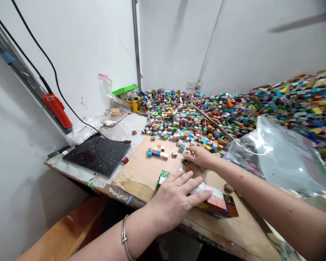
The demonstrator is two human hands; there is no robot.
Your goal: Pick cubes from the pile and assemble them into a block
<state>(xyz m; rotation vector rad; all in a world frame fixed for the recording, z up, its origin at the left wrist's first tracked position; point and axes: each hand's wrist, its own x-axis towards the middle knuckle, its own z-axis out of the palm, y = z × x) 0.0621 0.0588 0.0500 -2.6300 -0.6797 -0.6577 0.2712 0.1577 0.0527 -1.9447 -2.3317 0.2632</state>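
Note:
My left hand [176,199], with a bangle at the wrist, lies with fingers spread over a row of patterned blocks [217,201]. The row shows pink and white tops and brown printed sides; a green and white end [163,175] sticks out beyond the fingers. Farther back, my right hand [201,157] reaches over the board with bent fingers held apart. Its fingertips are at a small dark cube [185,161]; whether they touch it I cannot tell. Nearby stand a teal cube [182,148], a grey cube [174,154] and a short row of joined cubes [160,153].
A large heap of coloured cubes [260,105] covers the back and right, with a wooden strip [212,121] across it. A clear plastic bag [282,156] lies at right. At left are a black speckled slab [97,154], an orange corded tool [57,110] and a yellow basket [133,105].

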